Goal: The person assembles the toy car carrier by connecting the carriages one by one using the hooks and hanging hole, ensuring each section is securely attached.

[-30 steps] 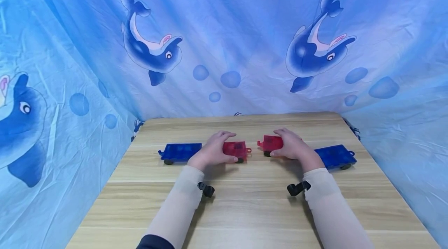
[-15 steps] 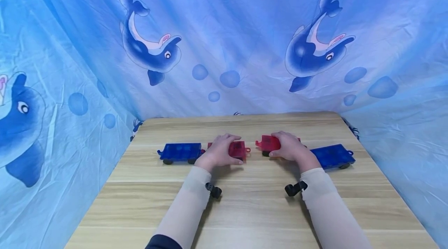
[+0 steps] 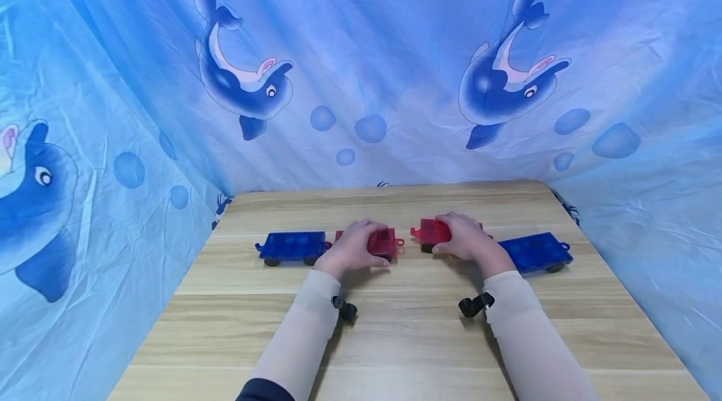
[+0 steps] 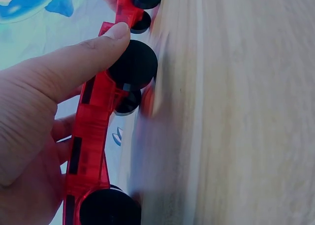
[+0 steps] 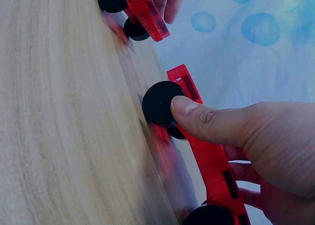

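Glossy plastic wagons, wood-grained tabletop

And the left hand has slid rightward along the left red toy wagon, baring its left end! Across the table, the right hand has edged leftward, the right red toy wagon with it; the gap between the red pair narrows, and more of the right blue wagon shows.
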Demonstrator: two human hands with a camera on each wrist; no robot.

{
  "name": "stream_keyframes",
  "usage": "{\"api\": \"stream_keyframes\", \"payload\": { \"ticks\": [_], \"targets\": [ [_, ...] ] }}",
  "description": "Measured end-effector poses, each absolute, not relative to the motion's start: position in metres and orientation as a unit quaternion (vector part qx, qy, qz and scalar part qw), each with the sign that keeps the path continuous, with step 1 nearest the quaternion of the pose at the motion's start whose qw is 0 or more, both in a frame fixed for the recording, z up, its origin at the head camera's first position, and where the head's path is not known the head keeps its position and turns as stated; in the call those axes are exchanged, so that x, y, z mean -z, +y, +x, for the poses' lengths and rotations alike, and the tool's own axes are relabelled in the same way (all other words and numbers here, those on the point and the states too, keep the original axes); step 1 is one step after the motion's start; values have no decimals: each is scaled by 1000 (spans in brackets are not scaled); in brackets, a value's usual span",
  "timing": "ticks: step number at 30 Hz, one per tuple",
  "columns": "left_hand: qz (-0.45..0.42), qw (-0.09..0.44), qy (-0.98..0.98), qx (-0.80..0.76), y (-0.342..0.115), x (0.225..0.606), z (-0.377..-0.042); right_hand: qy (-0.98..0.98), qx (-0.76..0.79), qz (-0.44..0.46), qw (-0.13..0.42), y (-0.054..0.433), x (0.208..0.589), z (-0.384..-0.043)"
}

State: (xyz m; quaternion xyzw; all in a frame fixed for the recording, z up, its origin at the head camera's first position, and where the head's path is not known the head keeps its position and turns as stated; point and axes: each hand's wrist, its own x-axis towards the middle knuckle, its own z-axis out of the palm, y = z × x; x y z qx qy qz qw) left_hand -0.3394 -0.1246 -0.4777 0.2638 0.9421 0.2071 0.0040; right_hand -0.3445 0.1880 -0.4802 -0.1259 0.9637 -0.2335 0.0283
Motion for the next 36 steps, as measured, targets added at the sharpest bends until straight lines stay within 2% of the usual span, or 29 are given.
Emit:
{"api": "stream_keyframes", "payload": {
  "ticks": [36],
  "targets": [
    [229,0,937,-265,-131,481,-343,961,230,-154,18,183,479,-343]
  ]
}}
